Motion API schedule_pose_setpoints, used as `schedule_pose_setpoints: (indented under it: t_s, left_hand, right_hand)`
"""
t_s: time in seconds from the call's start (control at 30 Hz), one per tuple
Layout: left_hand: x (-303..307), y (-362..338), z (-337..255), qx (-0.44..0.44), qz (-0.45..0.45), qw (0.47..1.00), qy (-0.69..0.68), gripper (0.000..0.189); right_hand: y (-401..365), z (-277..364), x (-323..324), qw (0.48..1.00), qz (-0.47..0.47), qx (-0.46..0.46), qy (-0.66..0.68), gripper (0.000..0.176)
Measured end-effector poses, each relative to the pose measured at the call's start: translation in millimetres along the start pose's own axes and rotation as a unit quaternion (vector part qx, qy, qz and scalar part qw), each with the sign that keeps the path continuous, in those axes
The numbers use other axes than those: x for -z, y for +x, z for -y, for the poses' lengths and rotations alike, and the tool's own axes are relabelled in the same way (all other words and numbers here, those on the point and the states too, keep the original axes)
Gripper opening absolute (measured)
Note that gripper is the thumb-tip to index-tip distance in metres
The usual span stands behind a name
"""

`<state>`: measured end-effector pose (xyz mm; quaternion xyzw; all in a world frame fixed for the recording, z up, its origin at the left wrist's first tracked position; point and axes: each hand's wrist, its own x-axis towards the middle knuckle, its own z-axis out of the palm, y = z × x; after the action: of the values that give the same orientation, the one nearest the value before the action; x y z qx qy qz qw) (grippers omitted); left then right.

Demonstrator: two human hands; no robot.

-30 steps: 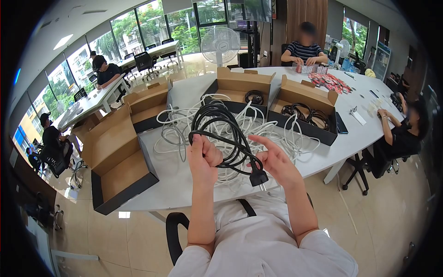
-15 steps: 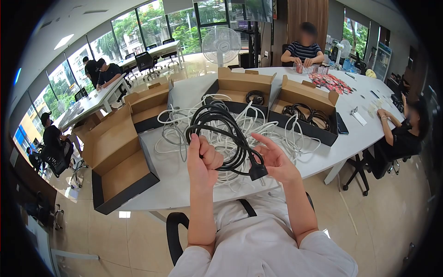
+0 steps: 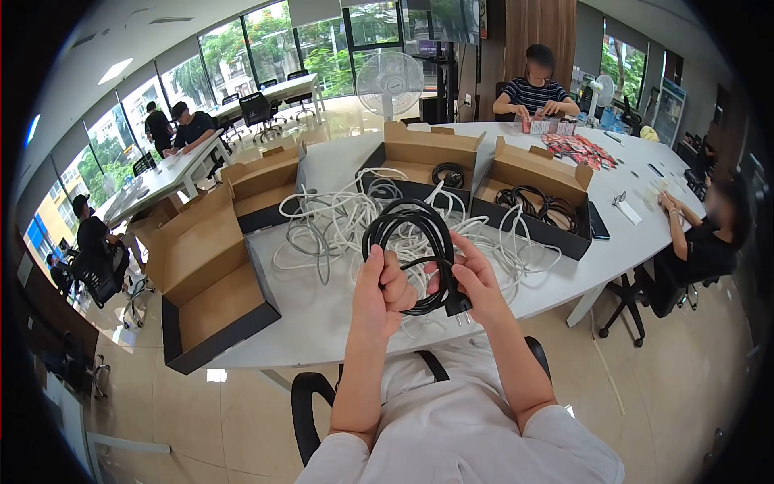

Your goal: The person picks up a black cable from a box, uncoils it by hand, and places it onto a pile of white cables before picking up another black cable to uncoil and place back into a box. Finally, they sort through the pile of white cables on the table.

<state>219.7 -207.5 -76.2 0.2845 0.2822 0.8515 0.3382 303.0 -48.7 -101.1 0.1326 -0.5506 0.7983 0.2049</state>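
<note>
A black power cord (image 3: 401,211), wound into a loose coil, is held up over the table's near edge. My left hand (image 3: 382,292) is closed round the coil's left side, thumb up. On its right side, my right hand (image 3: 477,289) pinches the strands just above the plug (image 3: 459,305), whose metal pins point down. Part of the coil is hidden behind my fingers. Beneath and beyond it lies a tangled heap of white cables (image 3: 334,222).
Open cardboard boxes stand around the heap: a near-left box (image 3: 214,315), a back-left box (image 3: 270,189), a back box (image 3: 427,153) with a black cord, and a right box (image 3: 532,185) with black cords. A phone (image 3: 597,218) lies beside it. Co-workers sit at the far side and right.
My right hand has come in from beside the cord and closed on the coil near the plug. The coil has shifted right and slightly down, and is bunched tighter.
</note>
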Motion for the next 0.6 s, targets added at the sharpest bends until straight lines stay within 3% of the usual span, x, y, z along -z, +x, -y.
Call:
schedule_pose_setpoints:
  t_s: [0.1,0.2,0.33,0.53,0.6]
  left_hand:
    - [0.1,0.2,-2.7,0.023,0.016,0.999,-0.020,0.047]
    - [0.7,1.9,-2.2,0.027,0.021,0.999,0.018,0.046]
    - [2.2,3.4,0.8,0.033,-0.005,0.999,0.042,0.043]
    - [4.3,8.0,13.3,0.000,-0.043,0.993,0.109,0.038]
    - [-1.7,8.1,20.2,-0.028,-0.074,0.986,0.149,0.038]
  right_hand:
    - [-0.5,5.6,4.6,1.000,0.010,-0.021,0.004,0.058]
    - [4.7,1.0,7.1,0.995,0.004,-0.044,0.091,0.059]
    - [7.0,5.2,1.1,0.986,-0.014,-0.079,0.148,0.047]
    - [10.8,4.3,-5.8,0.991,-0.106,-0.071,0.038,0.025]
    - [11.5,3.5,-8.5,0.992,-0.121,-0.018,-0.032,0.021]
